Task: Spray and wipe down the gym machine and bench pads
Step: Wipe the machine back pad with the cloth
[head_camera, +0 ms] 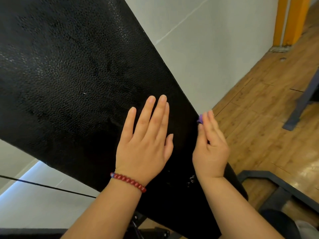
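Observation:
A large black textured bench pad (72, 69) fills the left and middle of the view, tilted, with faint damp streaks on its surface. My left hand (146, 140) lies flat on the pad near its right edge, fingers together and pointing up, a red bead bracelet on the wrist. My right hand (209, 145) is at the pad's right edge, its fingers closed over a small purple cloth (200, 119) that only peeks out. No spray bottle is in view.
A white wall (215, 40) stands behind the pad. Wooden floor (259, 109) runs along the right, with an orange door frame (290, 19) at the top right. Dark metal machine frame bars (269, 183) lie at the lower right, and another bar (303, 100) at the right edge.

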